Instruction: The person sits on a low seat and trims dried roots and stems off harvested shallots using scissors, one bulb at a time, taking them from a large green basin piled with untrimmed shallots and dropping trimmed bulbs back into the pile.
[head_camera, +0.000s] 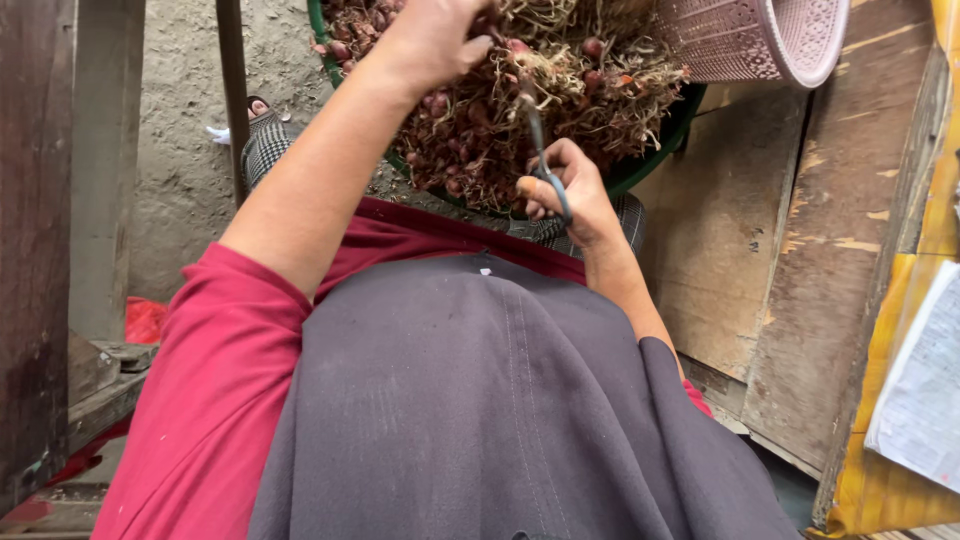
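Green plastic basin (655, 150), one unit, holds a heap of red shallots (560, 100) with dry roots and stalks attached. Left hand (435, 40) is closed on a bunch within the heap. Right hand (565, 190) grips one pair of scissors (540, 150), blades pointing up into the heap. One pink basket (760, 35) rests at the basin's rim.
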